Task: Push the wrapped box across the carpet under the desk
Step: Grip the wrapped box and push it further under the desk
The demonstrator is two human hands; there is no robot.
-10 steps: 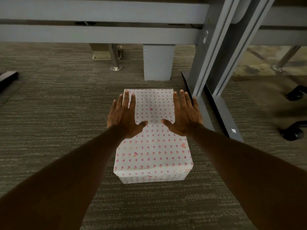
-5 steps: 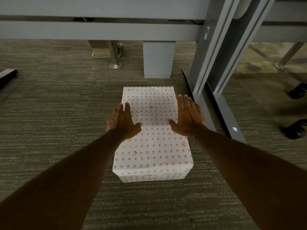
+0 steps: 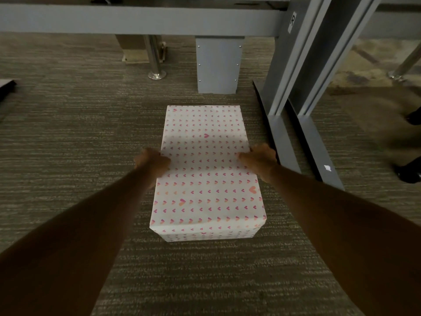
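Two hands (image 3: 205,161) gripping wrapped box (image 3: 206,179), desk leg (image 3: 293,65) beside, grey post (image 3: 218,65) ahead

Floor is a grey-brown carpet (image 3: 75,137) with a fine horizontal stripe texture. Sitting flat on it, roughly centre, is the wrapped box (image 3: 206,192), white paper with little pink and orange hearts. Just to its right the grey desk leg (image 3: 293,92) comes down onto a long foot bar lying on the carpet. Beyond the box there's a grey panel (image 3: 218,65) standing on the floor, and left of that a chrome post (image 3: 156,58) with a round base plate.
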